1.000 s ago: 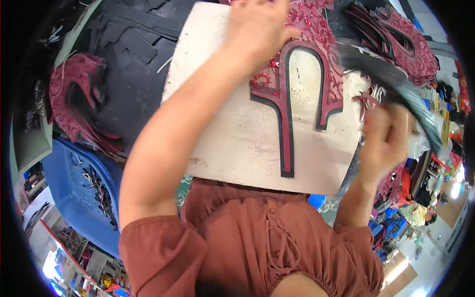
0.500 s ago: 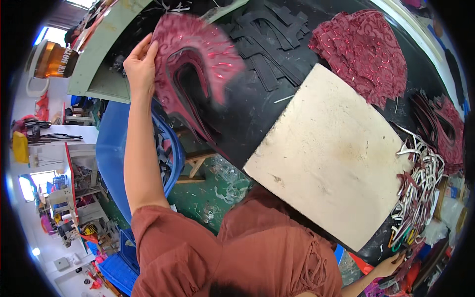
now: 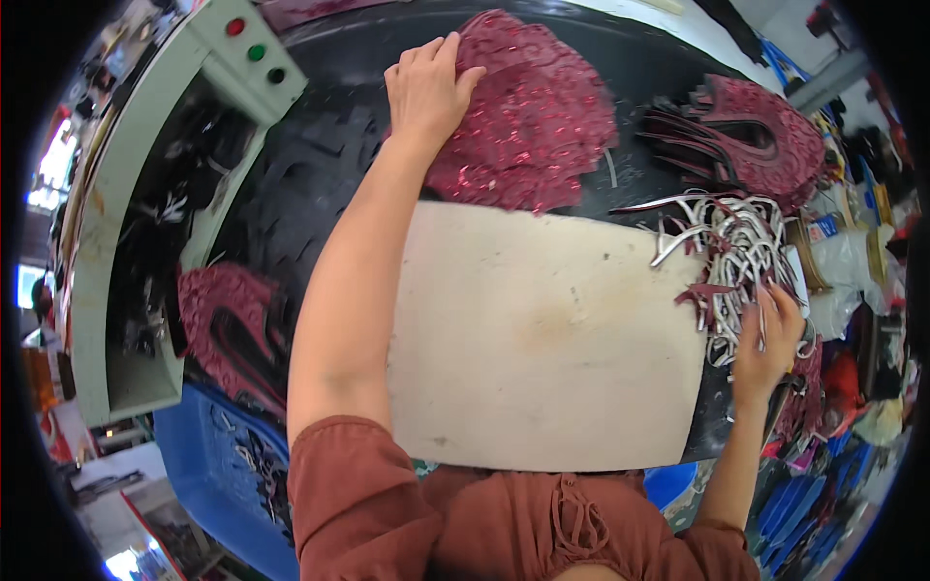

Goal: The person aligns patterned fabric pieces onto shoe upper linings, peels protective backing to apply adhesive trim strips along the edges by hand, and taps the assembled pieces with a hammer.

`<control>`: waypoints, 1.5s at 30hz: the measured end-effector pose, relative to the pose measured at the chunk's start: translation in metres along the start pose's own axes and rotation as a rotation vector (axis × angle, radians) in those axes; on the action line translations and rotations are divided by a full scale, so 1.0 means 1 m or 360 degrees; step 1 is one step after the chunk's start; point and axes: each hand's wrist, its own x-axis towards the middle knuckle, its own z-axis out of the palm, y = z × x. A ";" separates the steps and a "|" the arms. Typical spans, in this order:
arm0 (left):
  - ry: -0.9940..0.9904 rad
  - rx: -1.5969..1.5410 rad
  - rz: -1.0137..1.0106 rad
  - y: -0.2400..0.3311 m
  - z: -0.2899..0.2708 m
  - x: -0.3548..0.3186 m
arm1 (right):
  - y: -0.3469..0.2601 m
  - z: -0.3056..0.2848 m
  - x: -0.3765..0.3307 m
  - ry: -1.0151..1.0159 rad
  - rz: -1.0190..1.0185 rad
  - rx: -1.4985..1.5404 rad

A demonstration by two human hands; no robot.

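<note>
The left hand [image 3: 426, 82] lies flat with the fingers spread on the left edge of the pile of red glitter pieces [image 3: 533, 116], at the far side of the black work surface [image 3: 320, 184]. It presses on the pile and does not pinch any piece yet. The right hand [image 3: 765, 339] is at the right, with bent fingers in the heap of white and red trim strips [image 3: 727, 252]. I cannot tell if it really holds a strip or only touches them.

The pile is loose and uneven, so I think the upper pieces can slide when the left hand pulls only one of them (the glitter faces probably catch one another). The strips are tangled. If the right hand lifts some, others may come with them and fall over the right edge, where the surface ends close to the hand.

Between the hands lies the pale cutting board [image 3: 542, 339], bare and near the body; this is the best open room. To the far right a second stack of red cut shapes [image 3: 756, 136] stands near the strips, so there is little place there. On the left, more red pieces [image 3: 228, 320] lie near the blue bin [image 3: 223, 455], below the pale green machine housing [image 3: 126, 194].
</note>
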 end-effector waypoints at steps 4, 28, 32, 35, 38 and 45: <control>-0.0340 0.0753 -0.0070 0.025 0.036 0.020 | -0.062 0.006 0.046 0.0056 -0.0361 0.0243; -0.0031 -0.1468 -0.1098 0.035 -0.046 0.006 | -0.146 0.085 0.168 0.0653 -0.0055 0.1456; 0.0045 -0.1141 -0.0946 0.088 -0.145 -0.011 | -0.138 0.001 0.092 -0.0054 0.0643 0.2323; -0.0436 -0.1341 -0.0915 0.137 -0.174 -0.048 | -0.110 -0.024 0.047 -0.0433 0.0820 0.2350; -0.0884 -0.1276 -0.1304 0.168 -0.145 -0.087 | -0.068 -0.021 0.019 -0.1005 0.0503 0.1621; -0.1041 -0.0714 -0.0665 0.203 -0.117 -0.143 | 0.057 0.048 0.032 0.0080 0.0185 0.0199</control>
